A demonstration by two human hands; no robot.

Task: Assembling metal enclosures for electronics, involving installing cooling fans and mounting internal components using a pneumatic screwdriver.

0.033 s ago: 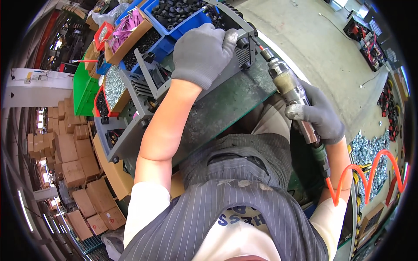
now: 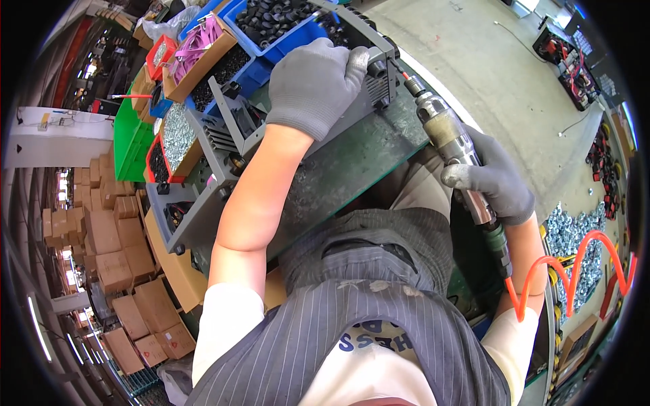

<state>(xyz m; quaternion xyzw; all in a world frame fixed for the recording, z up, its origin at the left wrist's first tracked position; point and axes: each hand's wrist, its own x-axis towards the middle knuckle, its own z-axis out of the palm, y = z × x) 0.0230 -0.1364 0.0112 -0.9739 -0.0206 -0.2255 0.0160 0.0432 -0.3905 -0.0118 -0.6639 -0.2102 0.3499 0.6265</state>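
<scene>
The grey-gloved left hand presses flat on the dark grey ribbed metal casing. Right of that casing, the gloved right hand grips a worn metal pneumatic screwdriver, its tip at the casing's corner.

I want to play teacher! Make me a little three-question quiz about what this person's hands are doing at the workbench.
1. True or false: the left hand rests on top of the grey metal unit on the bench.
2. What does the right hand hold? A) a hammer B) an air screwdriver C) a paintbrush
3. Fill in: the coiled hose running from the back of the tool is ____ in colour.

Key:
1. True. The gloved left hand presses on the unit.
2. B. The air screwdriver points its tip at the unit's corner.
3. Orange.
</scene>
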